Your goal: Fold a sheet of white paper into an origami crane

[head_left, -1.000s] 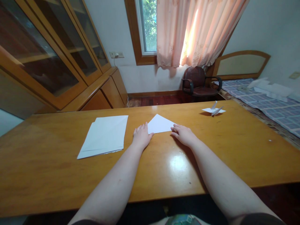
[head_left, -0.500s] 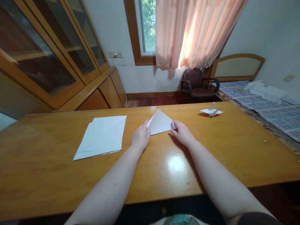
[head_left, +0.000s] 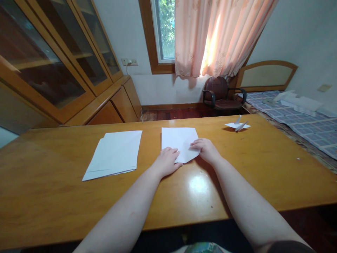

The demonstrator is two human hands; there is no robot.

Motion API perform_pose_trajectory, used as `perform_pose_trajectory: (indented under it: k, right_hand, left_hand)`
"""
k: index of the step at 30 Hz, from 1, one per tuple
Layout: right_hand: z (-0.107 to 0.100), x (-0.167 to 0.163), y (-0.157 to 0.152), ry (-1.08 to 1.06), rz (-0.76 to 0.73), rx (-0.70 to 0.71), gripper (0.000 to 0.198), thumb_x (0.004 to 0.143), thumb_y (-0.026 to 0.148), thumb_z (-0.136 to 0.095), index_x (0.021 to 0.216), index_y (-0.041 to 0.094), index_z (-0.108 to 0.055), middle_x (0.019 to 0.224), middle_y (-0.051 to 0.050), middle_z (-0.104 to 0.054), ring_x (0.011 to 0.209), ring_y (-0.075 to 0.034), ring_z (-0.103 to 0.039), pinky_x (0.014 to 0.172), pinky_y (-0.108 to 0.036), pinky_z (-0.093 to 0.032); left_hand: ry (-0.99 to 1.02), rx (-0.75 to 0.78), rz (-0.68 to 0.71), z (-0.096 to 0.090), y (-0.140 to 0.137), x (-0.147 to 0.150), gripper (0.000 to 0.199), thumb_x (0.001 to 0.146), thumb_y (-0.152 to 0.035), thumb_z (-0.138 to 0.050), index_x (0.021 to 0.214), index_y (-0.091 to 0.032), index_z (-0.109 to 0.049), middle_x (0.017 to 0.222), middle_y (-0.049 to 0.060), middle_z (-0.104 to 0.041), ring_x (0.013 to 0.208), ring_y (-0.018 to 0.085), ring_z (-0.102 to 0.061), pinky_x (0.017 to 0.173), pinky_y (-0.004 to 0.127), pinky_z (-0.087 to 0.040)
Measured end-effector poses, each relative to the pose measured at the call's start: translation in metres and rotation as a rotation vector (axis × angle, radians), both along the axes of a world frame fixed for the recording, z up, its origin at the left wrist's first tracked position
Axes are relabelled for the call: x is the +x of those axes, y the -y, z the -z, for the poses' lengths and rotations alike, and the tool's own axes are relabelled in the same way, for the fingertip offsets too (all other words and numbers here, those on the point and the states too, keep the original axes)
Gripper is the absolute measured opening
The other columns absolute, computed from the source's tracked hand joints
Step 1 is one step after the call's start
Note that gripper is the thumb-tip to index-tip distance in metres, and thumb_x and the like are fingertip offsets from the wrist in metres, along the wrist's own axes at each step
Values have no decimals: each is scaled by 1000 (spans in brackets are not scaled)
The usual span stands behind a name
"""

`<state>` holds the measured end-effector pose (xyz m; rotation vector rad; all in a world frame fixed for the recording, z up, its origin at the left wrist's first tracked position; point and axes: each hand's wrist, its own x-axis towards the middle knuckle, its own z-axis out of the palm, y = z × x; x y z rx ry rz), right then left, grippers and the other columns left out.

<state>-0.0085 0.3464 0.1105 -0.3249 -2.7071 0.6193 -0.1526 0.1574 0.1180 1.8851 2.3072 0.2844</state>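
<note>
A white sheet of paper (head_left: 179,137) lies unfolded on the wooden table in front of me, its near right part a little raised. My left hand (head_left: 168,162) holds the near left edge, with fingers on top and the thumb along the near side. At the right edge, my right hand (head_left: 206,149) grips the paper, its fingers over the surface and its thumb hidden. Farther right on the table stands a folded white paper crane (head_left: 237,125), apart from both hands.
A stack of white paper (head_left: 114,151) lies to the left on the table (head_left: 52,196). Beyond the table are a brown armchair (head_left: 218,92) and, at right, a bed (head_left: 302,116) with white items on it. A glass-door cabinet (head_left: 63,70) stands at left.
The paper has gone from a folded, pointed shape to a broad opened sheet. My left hand has moved right and nearer to me; my right hand has shifted slightly nearer.
</note>
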Motion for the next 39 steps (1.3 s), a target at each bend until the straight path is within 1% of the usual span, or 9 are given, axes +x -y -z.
perform_pose_trajectory:
  k: [4,9,12,19,22,25,29,35,39]
  right_hand:
    - [8,4,-13,137,29,-3,32,75,12,-54,96,24,-73,107,-4,-70,102,-18,-62,96,-31,-42]
    - [-4,12,-13,235,111,61,34,70,20,-62,102,25,-71,113,-4,-67,110,-22,-57,99,-36,-37]
    - [-16,10,1,143,88,165,23,74,27,-62,95,27,-72,118,-3,-64,114,-23,-53,102,-40,-28]
    - [-20,4,15,345,127,200,24,87,29,-50,76,23,-71,91,-6,-71,94,-22,-58,88,-36,-35]
    - [-14,5,8,320,167,193,20,85,36,-55,89,24,-71,107,-7,-68,106,-25,-55,93,-39,-35]
    - [-6,4,5,283,73,129,43,80,48,-60,115,23,-63,133,-9,-53,124,-26,-45,102,-39,-31]
    - [0,3,7,298,25,56,56,81,53,-56,126,19,-56,138,-12,-47,127,-26,-43,103,-35,-33]
    - [-8,1,10,312,108,98,33,86,46,-52,101,22,-69,112,-8,-66,107,-23,-56,93,-35,-37]
    - [-17,2,12,328,157,109,37,86,50,-49,82,21,-72,93,-7,-70,100,-22,-57,90,-35,-35]
  left_hand:
    - [31,-95,-40,7,1,-7,69,81,-61,-47,140,-28,-37,151,7,-28,140,32,-16,111,50,-16]
    - [13,-168,-145,11,1,-12,69,85,-61,-37,145,-27,-26,154,12,-16,141,28,-14,111,53,-12]
    - [-31,-181,-227,10,1,-9,76,82,-62,-43,145,-24,-25,153,16,-17,141,31,-16,110,54,-12]
    - [-35,-118,-180,2,4,2,76,77,-67,-45,140,-25,-38,147,15,-33,130,36,-35,104,49,-26]
    - [9,-92,-31,-5,5,6,74,75,-66,-50,138,-26,-42,143,12,-41,125,34,-40,105,49,-26]
    - [53,-71,109,-9,5,6,74,69,-63,-61,134,-30,-46,140,7,-46,128,30,-37,111,48,-15]
    - [38,-68,72,-4,4,0,91,64,-63,-66,142,-30,-33,152,8,-26,140,30,-16,113,51,-4]
    - [47,-129,37,6,0,-10,87,71,-63,-60,144,-30,-27,154,8,-20,142,29,-11,112,53,-5]
    - [83,-121,19,3,-2,-11,54,86,-52,-46,138,-36,-39,151,2,-28,140,25,-21,112,51,-13]
